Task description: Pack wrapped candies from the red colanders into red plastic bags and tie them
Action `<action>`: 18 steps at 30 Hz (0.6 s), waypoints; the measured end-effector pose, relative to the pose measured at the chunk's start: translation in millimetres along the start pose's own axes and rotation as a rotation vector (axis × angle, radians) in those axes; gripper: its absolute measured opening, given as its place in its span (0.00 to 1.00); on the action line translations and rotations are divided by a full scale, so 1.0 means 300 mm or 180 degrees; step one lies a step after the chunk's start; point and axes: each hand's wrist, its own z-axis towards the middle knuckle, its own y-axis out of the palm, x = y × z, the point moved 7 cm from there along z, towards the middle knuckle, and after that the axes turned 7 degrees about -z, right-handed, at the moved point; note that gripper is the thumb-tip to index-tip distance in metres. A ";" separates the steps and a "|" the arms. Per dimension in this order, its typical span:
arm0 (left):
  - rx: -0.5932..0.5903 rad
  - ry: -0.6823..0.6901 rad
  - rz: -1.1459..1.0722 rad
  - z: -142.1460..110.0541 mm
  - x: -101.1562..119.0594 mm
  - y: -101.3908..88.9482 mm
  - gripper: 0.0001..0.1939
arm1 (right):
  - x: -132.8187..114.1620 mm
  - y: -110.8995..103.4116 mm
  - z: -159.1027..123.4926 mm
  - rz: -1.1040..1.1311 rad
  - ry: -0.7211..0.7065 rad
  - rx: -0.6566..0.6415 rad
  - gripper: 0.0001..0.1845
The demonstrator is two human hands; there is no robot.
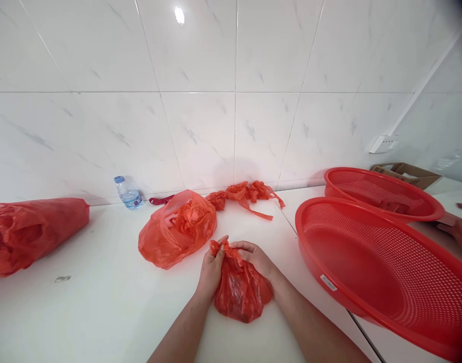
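Observation:
A red plastic bag (243, 292) rests on the white table in front of me, its lower part bulging. What it contains is hidden by the film. My left hand (213, 267) is closed on the gathered top of the bag, thumb pressed against it. On the other side, my right hand (256, 258) grips the same bunched top with bent fingers. Just beyond my hands lies another crumpled red plastic bag (178, 232). Behind that, a row of twisted, knotted red plastic (246, 194) runs along the wall.
Two red perforated baskets (361, 275) stand at the right, the farther one holding small reddish pieces. Another person's hand (461, 233) is beside them. A large red plastic roll (38, 232) lies at left, a water bottle (128, 194) near the wall. A cardboard box (416, 175) stands back right.

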 end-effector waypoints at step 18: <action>-0.0476 0.0078 -0.0440 -0.018 0.026 0.048 0.19 | -0.063 -0.014 -0.020 -0.2299 -0.0319 0.1209 0.05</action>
